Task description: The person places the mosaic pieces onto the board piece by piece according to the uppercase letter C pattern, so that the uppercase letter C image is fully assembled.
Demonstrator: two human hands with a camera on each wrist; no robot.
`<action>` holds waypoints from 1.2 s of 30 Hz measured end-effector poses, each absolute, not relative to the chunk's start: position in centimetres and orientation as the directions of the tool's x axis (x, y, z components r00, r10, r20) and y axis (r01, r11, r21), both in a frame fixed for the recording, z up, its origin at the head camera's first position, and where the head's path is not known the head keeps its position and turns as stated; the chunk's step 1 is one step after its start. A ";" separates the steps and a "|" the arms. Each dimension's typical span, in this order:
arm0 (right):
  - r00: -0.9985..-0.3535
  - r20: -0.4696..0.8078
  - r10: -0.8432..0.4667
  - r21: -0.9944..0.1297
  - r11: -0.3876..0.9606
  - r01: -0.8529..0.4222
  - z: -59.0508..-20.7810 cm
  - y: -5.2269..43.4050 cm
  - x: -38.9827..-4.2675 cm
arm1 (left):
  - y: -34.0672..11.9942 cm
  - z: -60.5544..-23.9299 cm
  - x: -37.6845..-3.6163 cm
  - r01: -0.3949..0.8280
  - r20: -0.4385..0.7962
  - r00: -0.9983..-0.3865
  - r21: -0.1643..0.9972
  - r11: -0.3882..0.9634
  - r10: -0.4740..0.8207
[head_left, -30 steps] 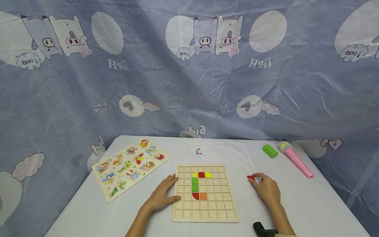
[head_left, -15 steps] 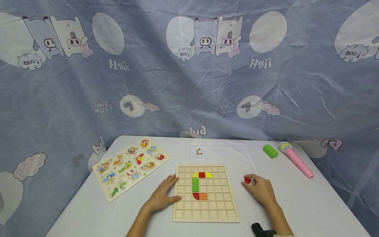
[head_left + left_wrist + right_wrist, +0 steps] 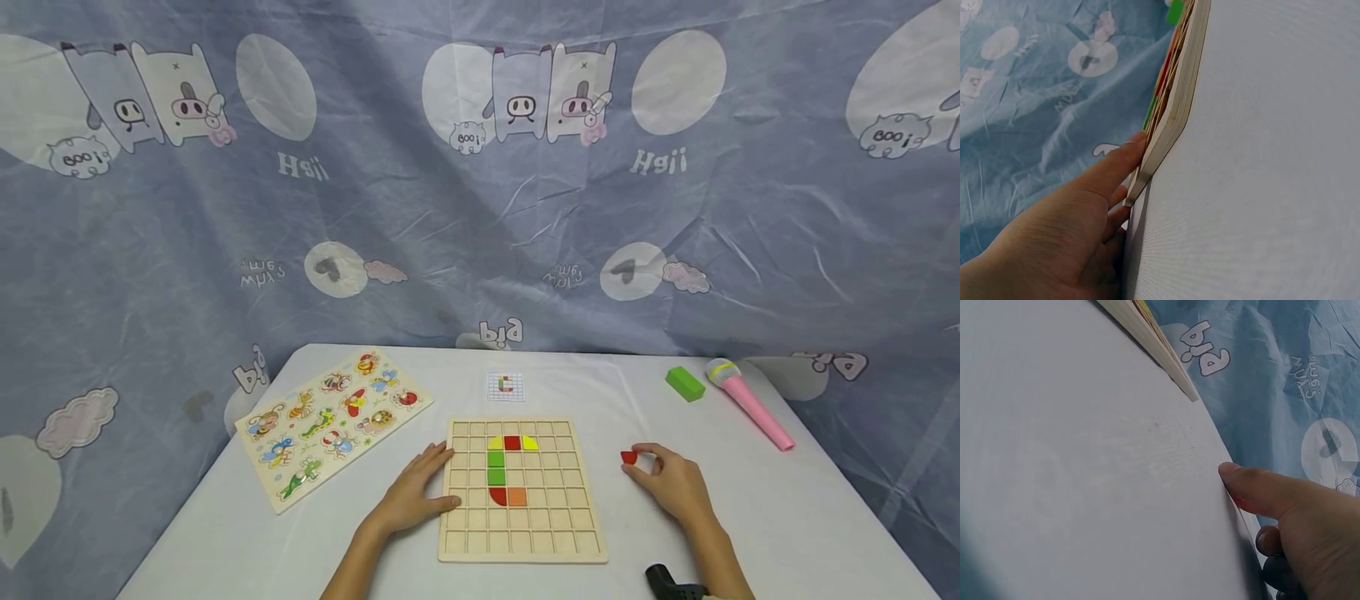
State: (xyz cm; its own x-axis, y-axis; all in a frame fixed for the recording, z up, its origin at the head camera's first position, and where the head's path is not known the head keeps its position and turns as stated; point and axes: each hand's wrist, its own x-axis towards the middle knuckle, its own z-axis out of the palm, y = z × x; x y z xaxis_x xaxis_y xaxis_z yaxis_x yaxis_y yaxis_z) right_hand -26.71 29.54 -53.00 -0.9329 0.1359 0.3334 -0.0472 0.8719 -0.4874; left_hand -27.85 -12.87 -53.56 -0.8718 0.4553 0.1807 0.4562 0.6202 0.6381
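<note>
To the right of the wooden grid board [image 3: 558, 543] in the head view, my right hand [image 3: 675, 483] pinches a small red tile [image 3: 628, 457] between thumb and fingers. The right wrist view shows only a sliver of that red tile [image 3: 1247, 505] behind the thumb. My left hand [image 3: 408, 496] rests along the board's left edge, fingers extended. In the left wrist view its thumb [image 3: 1116, 164] lies against the board's edge. Set in the grid are a C-shaped run of tiles: yellow corners, a red square [image 3: 512, 443], green squares [image 3: 497, 467], a red rounded corner [image 3: 498, 497] and an orange square [image 3: 517, 497].
A small printed pattern card [image 3: 506, 387] lies behind the board. At the left is an insect puzzle board [image 3: 330, 425]. A green block [image 3: 686, 384] and a pink toy microphone [image 3: 753, 408] lie at the back right. A patterned curtain [image 3: 480, 208] hangs behind the table.
My right hand has shifted the red tile slightly left and turned it, then drawn back a little to the right. The left hand and the board have stayed in place.
</note>
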 end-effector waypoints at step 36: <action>-0.951 0.300 -0.077 -0.546 0.803 -0.238 -50.9 18.1 -22.8 | -12.8 -53.3 -27.9 0.447 0.164 -0.873 0.643 0.622 0.459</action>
State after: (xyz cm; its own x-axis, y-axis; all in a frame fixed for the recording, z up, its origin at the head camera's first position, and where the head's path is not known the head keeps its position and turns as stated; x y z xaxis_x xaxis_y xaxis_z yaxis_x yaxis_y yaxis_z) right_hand -22.77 18.13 -50.88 -0.9508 -0.0772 0.3001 -0.2377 0.8030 -0.5465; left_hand -27.88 -12.81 -53.27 -0.8733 0.4585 0.1645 0.4475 0.6216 0.6430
